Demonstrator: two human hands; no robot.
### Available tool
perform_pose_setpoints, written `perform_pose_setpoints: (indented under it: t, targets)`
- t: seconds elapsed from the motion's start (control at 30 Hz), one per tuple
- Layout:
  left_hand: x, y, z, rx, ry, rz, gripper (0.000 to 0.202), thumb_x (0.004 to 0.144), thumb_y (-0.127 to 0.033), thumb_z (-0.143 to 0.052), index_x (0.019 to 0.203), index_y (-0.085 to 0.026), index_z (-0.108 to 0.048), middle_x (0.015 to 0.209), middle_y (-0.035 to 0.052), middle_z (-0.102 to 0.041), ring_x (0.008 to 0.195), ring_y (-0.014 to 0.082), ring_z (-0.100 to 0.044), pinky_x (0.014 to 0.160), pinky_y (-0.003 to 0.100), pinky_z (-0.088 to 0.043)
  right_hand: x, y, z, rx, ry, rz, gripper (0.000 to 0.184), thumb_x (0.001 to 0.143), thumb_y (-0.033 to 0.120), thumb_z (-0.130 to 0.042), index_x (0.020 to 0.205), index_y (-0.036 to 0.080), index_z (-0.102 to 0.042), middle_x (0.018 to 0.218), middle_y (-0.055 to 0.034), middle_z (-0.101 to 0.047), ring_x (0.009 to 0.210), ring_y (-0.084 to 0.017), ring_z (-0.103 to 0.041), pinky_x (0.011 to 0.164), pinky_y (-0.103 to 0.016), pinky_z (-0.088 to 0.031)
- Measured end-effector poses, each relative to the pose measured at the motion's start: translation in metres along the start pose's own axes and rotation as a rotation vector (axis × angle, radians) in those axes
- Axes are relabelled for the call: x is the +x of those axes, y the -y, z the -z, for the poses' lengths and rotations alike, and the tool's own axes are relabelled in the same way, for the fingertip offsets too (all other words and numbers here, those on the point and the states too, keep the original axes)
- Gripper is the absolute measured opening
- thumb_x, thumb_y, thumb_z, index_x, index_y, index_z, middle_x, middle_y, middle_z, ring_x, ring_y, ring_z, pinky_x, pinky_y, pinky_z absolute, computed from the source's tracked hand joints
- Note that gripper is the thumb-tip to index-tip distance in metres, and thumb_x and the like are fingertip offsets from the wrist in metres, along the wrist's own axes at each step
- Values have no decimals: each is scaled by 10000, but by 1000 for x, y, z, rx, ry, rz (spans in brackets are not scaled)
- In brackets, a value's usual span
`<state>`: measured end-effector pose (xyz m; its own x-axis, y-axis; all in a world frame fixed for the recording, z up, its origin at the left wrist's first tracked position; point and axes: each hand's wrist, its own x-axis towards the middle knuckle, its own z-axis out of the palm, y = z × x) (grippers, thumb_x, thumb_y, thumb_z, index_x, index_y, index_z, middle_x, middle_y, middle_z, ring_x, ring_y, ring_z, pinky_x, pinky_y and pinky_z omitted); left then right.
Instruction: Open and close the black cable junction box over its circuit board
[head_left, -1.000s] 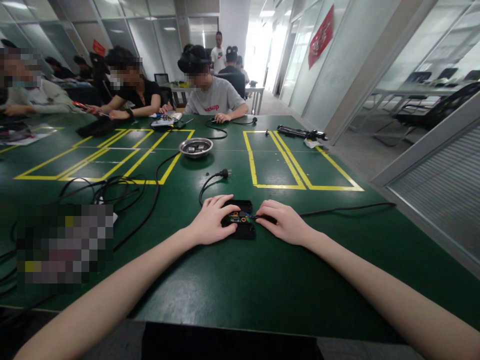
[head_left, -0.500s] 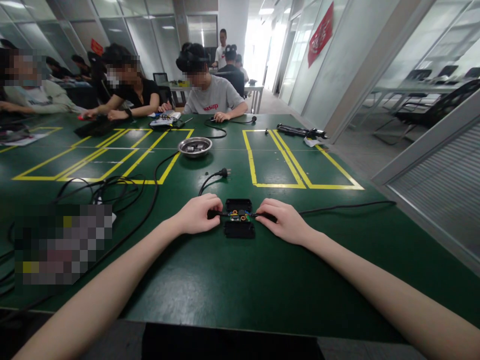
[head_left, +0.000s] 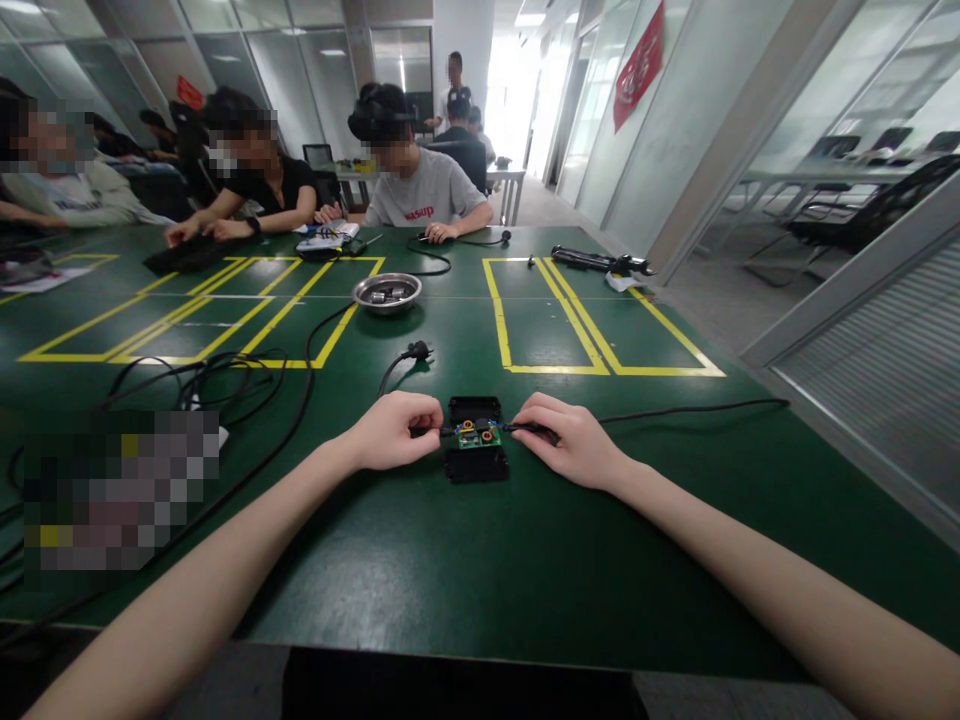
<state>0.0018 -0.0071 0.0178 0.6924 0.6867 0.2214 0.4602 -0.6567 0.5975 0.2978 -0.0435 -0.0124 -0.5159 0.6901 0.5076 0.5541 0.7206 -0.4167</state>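
Between my hands is a small green circuit board (head_left: 478, 437) with copper-wound coils, a black cable running from each end. My left hand (head_left: 397, 428) is closed on the cable at the board's left side. On the other side my right hand (head_left: 566, 437) pinches the right cable (head_left: 652, 414), which trails across the table to the right. One black plastic case half (head_left: 475, 405) lies just beyond the board and another case half (head_left: 477, 465) just on the near side. A black power plug (head_left: 418, 351) on a cord lies beyond my left hand.
A metal bowl (head_left: 387, 292) with small metal parts stands further back on the green table (head_left: 450, 570). Coiled black cables (head_left: 202, 375) lie to the left. A folded black tripod-like item (head_left: 600, 262) is at the far right. Several people sit across the table.
The board now shows more of its green face. The plug has shifted slightly left and turned. Both hands keep their grip on the cables.
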Motion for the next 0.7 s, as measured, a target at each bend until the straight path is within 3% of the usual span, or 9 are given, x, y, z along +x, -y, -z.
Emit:
perform_pose_setpoints:
  t: [0.4,0.5,0.7]
  targets:
    - [1,-9,5,-242,292,142,112,688,-253,-535,622,-169,-501,557,-60,-414,518,78,-368,509,203,-288,1,14,10,57,160,84,147,985,254,-565,902,179,-660,852,-54,-673,699,-143,-627,628,-252,-480]
    - [1,-10,3,-223,295,162,121,692,-261,-535,619,-172,-497,552,-58,-414,517,80,-370,511,204,-284,1,14,10,19,158,84,148,970,250,-563,883,177,-658,826,-45,-676,660,-134,-612,612,-248,-460]
    - [0,-10,2,-86,187,135,135,716,-268,-541,625,-173,-510,545,-60,-407,515,82,-362,516,207,-262,1,14,8,-26,140,2,123,938,250,-583,880,176,-662,762,-26,-693,608,-127,-620,589,-238,-441]
